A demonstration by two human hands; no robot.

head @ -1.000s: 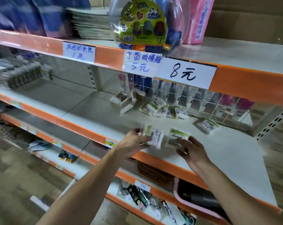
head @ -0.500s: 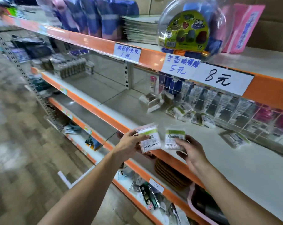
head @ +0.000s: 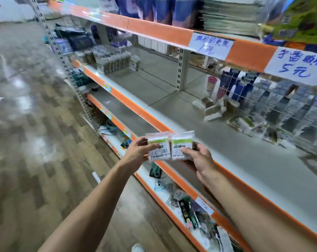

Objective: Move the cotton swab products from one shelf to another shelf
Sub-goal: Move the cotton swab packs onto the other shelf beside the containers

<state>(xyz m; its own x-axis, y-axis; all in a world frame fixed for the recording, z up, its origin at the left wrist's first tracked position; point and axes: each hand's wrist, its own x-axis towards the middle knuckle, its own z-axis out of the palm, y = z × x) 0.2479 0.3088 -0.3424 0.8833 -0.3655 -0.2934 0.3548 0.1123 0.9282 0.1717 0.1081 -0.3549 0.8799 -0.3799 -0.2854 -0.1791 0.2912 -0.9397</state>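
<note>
A: Hands?
B: Left hand pinches the left swab pack, thumb over the front, fingers behind. Right hand grips the right swab pack the same way, thumb across the label.

A: Where are the packs?
B: In the air, mid-frame, side by side, edges touching or overlapping, can't tell which. They hang in front of the orange lip of the middle shelf, not resting on it.

A: Orientation?
B: Both upright, green band on top, printed faces toward the camera. Long axis of each pack runs 12 to 6. The swabs inside lie along that axis, white tips showing at the 6 o'clock end. Left pack tilts slightly, top toward 11.

A: More stock?
B: Yes, loose swab packs lie on the same shelf board at about 2 o'clock from the hands, well apart, blurred. Small open boxes sit just beside them toward 10.

A: Anything else?
B: Handwritten price tags on the upper shelf edge at 1 o'clock. Wood-pattern floor at 9.
</note>
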